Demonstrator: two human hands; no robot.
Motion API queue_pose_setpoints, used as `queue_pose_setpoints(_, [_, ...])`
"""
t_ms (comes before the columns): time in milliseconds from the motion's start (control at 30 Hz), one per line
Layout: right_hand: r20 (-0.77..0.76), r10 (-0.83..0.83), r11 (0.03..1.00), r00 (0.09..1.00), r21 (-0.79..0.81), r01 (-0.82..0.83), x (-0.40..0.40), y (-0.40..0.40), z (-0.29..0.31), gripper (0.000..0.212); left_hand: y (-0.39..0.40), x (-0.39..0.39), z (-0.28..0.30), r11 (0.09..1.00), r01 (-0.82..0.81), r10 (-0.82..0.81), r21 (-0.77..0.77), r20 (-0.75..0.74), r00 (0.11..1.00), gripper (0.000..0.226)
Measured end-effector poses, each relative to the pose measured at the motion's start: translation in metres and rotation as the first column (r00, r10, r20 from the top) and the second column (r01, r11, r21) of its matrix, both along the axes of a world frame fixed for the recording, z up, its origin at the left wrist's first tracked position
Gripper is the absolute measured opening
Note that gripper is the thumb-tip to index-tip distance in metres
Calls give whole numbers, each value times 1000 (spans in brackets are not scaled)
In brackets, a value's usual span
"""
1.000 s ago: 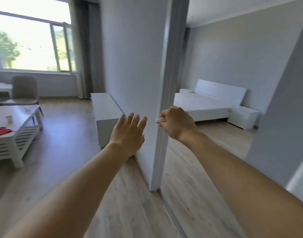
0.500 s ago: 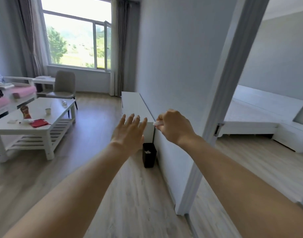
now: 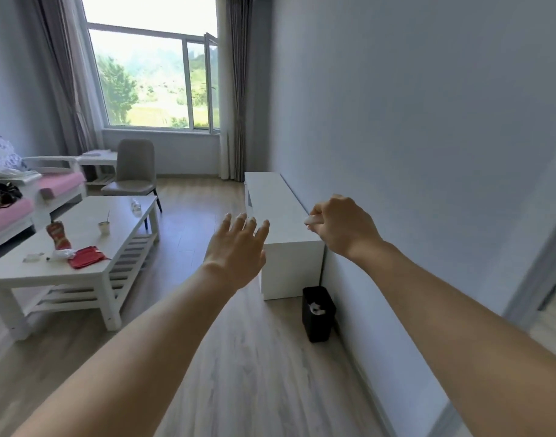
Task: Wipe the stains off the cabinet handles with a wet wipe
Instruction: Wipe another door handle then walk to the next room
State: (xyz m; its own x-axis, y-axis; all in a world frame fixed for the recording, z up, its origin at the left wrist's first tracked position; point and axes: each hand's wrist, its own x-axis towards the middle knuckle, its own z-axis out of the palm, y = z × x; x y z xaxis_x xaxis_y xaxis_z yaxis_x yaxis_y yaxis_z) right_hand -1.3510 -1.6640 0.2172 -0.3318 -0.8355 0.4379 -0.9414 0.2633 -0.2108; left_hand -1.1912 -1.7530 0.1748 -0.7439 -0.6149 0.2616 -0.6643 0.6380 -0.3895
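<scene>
Wipe (image 3: 311, 220) pinched in right hand (image 3: 344, 227).

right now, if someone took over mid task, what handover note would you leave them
Left hand: open, fingers spread, holding nothing, in the air ahead.
Right hand: pinches a small wad of wet wipe in its grip.
Long white cabinet stands along the right wall; its handles cannot be made out from this angle. Black bin stands on the floor at its near end, with crumpled white waste inside.
Done: wipe in hand. Whether any handle is already wiped cannot be told.
Left: reach the cabinet front and wipe the handles.
</scene>
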Motion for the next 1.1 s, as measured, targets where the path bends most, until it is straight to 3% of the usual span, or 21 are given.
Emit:
queue_pose_setpoints(200, [44,-35,999,998,-11,35,-77,-147,-19,14,-155,-54,-33,1000,0,0,8,50,999,60])
queue_pose_setpoints(400, [125,-24,998,992,64,16,-142,-324,-17,12,-318,-96,-25,1000,-12,11,18,39,999,58])
queue_pose_setpoints(733, [100,177,979,979,89,-186,-122,-625,-50,17,-590,-94,-58,984,-125,111,127,105,988,50])
queue_pose_setpoints(1100, [194,-60,987,979,155,30,-176,-897,-81,18,-901,-147,-80,986,58,-88,158,189,978,45])
